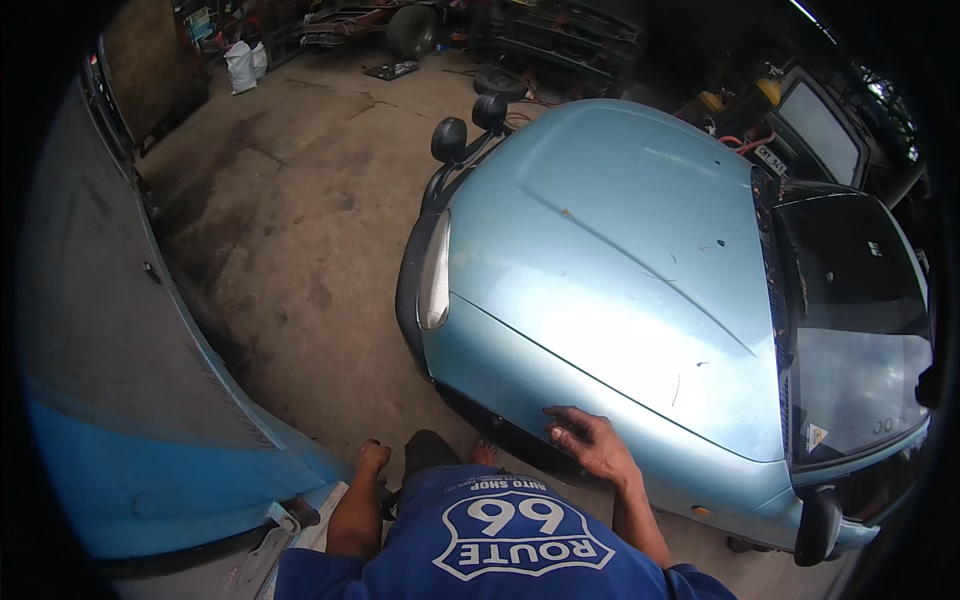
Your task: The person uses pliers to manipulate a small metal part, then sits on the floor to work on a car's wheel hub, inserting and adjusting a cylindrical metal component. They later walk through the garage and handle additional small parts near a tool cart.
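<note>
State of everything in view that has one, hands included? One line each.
Right hand: fingers loosely bent, nothing visible in it, by the car's near fender
Left hand: fingers curled, contents hidden
Hood: shut, scattered with small debris
Headlight: looks unlit
Side mirror: sticking out
Floor tyre: lying flat
White sack: standing upright

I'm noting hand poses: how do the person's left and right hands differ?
The left hand looks curled, while the right hand has its fingers partly extended. The left hand is nearer the blue-and-grey vehicle; the right hand is nearer the light-blue car. Both are bare, with nothing visibly held.
</note>
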A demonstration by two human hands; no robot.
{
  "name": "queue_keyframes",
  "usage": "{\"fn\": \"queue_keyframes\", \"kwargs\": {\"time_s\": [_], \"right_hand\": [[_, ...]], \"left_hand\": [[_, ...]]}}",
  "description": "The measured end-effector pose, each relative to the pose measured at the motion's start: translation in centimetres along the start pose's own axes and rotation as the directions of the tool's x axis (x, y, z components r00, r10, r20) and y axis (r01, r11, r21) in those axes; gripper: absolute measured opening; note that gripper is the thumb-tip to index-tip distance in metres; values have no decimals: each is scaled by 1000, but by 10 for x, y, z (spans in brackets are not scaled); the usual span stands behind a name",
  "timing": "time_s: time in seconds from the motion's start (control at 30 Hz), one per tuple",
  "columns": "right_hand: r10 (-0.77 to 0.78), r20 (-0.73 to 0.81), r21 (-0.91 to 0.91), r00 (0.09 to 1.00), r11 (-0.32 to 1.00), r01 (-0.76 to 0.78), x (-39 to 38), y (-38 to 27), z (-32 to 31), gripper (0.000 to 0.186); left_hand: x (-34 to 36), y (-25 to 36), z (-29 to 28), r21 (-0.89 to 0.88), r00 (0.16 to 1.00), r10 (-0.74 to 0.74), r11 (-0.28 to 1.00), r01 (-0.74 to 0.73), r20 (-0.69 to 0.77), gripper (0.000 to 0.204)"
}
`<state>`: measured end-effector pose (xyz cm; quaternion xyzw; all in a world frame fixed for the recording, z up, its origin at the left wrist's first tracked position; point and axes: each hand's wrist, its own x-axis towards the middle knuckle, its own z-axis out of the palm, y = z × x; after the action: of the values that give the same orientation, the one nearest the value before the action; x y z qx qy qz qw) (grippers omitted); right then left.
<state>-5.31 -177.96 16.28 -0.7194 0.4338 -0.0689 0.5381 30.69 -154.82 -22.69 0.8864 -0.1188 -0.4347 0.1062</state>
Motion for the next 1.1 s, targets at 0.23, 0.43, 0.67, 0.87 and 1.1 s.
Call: {"fn": "queue_keyframes", "kwargs": {"time_s": [0.23, 0.43, 0.67, 0.87, 1.1], "right_hand": [[99, 67, 350, 993, 929, -117, 103, -32, -26, 41], [244, 30, 415, 969, 879, -234, 188, -65, -16, 55], [315, 111, 249, 942, 909, -334, 289, -112, -1, 43], [269, 156, -36, 950, 963, -267, 345, -118, 12, 34], [271, 250, 51, 930, 955, -292, 341, -104, 61, 32]], "left_hand": [[59, -62, -29, 487, 981, 95, 857, -168, 170, 47], [108, -12, -90, 456, 988, -90, 890, 24, 122, 46], [194, -45, -138, 535, 931, 63, 803, -261, 360, 43], [177, 30, -247, 117, 995, 85, 990, -78, -55, 47], [91, 239, -380, -78, 834, 535, 845, -530, 137, 21]]}}
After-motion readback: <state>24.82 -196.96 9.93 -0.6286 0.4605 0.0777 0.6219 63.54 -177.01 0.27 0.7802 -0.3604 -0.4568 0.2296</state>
